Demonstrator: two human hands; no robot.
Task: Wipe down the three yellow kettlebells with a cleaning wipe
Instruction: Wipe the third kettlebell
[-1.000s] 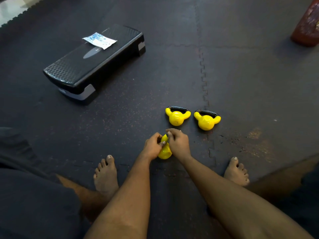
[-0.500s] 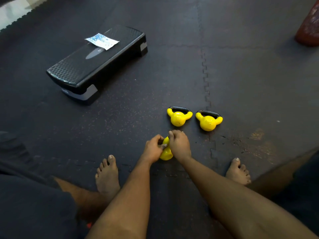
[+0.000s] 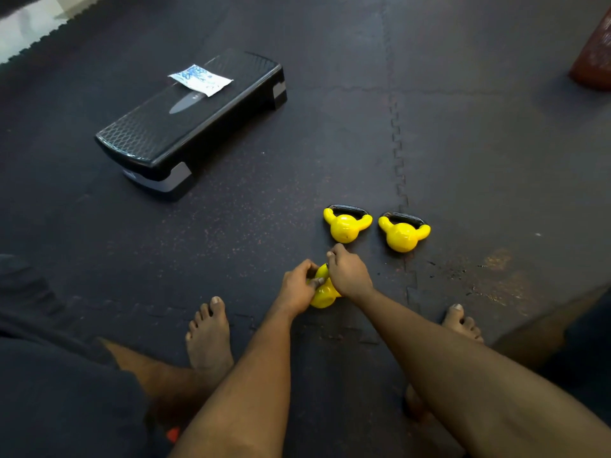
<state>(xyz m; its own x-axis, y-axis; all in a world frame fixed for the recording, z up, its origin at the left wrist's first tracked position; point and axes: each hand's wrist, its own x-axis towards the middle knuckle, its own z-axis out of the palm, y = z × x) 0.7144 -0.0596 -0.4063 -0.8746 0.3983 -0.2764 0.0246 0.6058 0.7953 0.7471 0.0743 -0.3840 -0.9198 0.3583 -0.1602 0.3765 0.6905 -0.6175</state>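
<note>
My left hand [image 3: 297, 287] and right hand [image 3: 348, 274] are both curled closed around the nearest kettlebell [image 3: 322, 297] on the floor mat [image 3: 496, 143] between my bare feet; I cannot tell whether a wipe is in either. Beyond it, two more kettlebells [image 3: 346, 227] [image 3: 403, 235] sit side by side, black handles pointing away from me. The wipe packet [image 3: 200, 80] lies on the step platform [image 3: 185, 123], print unreadable. Since a second ago, my grip has barely shifted.

Dark rubber mat floor [image 3: 463, 143], black step platform [image 3: 198, 127], three yellow kettlebells [image 3: 345, 228], two bare feet [image 3: 208, 335]
</note>
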